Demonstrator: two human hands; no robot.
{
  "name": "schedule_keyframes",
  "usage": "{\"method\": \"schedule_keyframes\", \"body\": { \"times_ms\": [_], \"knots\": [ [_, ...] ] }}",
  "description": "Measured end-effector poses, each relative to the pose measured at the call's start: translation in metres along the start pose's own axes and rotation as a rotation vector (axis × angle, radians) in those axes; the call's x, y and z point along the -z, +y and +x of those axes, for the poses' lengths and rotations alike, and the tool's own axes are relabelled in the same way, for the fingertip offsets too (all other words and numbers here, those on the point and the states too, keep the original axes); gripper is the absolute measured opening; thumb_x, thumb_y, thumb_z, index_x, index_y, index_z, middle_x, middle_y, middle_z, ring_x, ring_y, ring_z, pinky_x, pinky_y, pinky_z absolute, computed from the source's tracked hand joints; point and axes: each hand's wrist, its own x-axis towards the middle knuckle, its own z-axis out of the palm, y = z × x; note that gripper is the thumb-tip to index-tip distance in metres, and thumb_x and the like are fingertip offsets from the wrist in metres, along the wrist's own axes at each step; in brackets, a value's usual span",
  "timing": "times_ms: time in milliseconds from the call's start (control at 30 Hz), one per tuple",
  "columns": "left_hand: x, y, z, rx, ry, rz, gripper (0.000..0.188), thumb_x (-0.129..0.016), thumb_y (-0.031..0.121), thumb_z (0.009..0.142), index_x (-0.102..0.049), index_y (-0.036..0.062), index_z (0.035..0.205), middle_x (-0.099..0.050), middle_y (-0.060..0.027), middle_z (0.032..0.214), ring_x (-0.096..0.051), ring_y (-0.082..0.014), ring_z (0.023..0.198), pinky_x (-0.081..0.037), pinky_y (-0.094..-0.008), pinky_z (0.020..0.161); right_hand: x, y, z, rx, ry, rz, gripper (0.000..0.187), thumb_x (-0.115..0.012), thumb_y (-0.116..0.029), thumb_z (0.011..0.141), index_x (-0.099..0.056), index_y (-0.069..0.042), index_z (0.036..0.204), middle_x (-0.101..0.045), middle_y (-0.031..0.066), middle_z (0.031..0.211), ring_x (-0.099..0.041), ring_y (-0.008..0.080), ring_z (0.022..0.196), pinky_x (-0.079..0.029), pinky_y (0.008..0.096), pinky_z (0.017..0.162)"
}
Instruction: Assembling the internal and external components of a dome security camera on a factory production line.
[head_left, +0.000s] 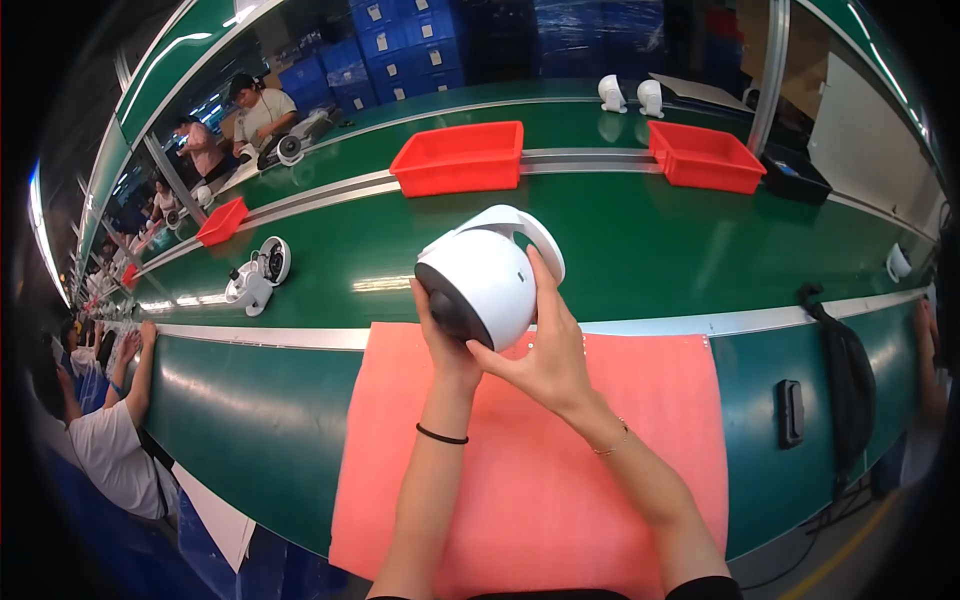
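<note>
A round white security camera (492, 275) with a black front face and a curved white bracket is held up between both my hands, above the far edge of a pink foam mat (530, 470). Its dark face is turned down and to the left. My left hand (445, 345) grips the black side from below, its fingers partly hidden behind the camera. My right hand (550, 350) closes round the right side, with its thumb near the lower edge and its fingers up by the bracket.
Beyond the mat runs a green conveyor belt (350, 240) carrying an opened camera unit (260, 275) at left and a white one (898, 262) at far right. Red bins (458, 158) stand behind. On the right lie a small black device (790, 413) and a black strap (845, 380). Co-workers flank the bench.
</note>
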Motion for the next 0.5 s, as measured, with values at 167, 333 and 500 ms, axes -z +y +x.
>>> {"method": "schedule_keyframes", "body": {
  "times_ms": [167, 333, 500],
  "knots": [
    [-0.001, 0.012, -0.004, 0.174, -0.006, -0.017, 0.065, -0.041, 0.058, 0.087, -0.040, 0.0082, 0.128, -0.045, -0.0103, 0.128, -0.044, -0.0263, 0.118, -0.039, -0.0450, 0.098, 0.006, 0.009, 0.004, -0.076, -0.125, 0.140, 0.109, -0.079, -0.027, 0.062, -0.007, -0.001, 0.140, -0.029, 0.0242, 0.135, -0.040, 0.0324, 0.122, -0.043, 0.0393, 0.093],
    [0.001, 0.024, -0.003, 0.359, -0.311, -0.041, 0.068, -0.042, 0.050, 0.088, -0.030, -0.0006, 0.133, -0.033, -0.0183, 0.136, -0.036, -0.0331, 0.124, -0.034, -0.0471, 0.101, 0.014, 0.028, 0.017, -0.501, -0.145, 0.753, 0.070, -0.067, -0.031, 0.079, -0.030, -0.002, 0.131, -0.044, 0.0137, 0.123, -0.047, 0.0228, 0.113, -0.042, 0.0382, 0.093],
    [0.003, 0.026, -0.002, 0.453, -0.223, -0.085, 0.067, -0.045, 0.044, 0.088, -0.024, 0.0002, 0.134, -0.029, -0.0193, 0.131, -0.036, -0.0324, 0.120, -0.035, -0.0413, 0.098, 0.024, 0.048, 0.019, -0.894, -0.232, 1.099, 0.067, -0.057, -0.043, 0.084, -0.031, -0.003, 0.131, -0.042, 0.0167, 0.123, -0.047, 0.0284, 0.113, -0.044, 0.0396, 0.092]
  ]
}}
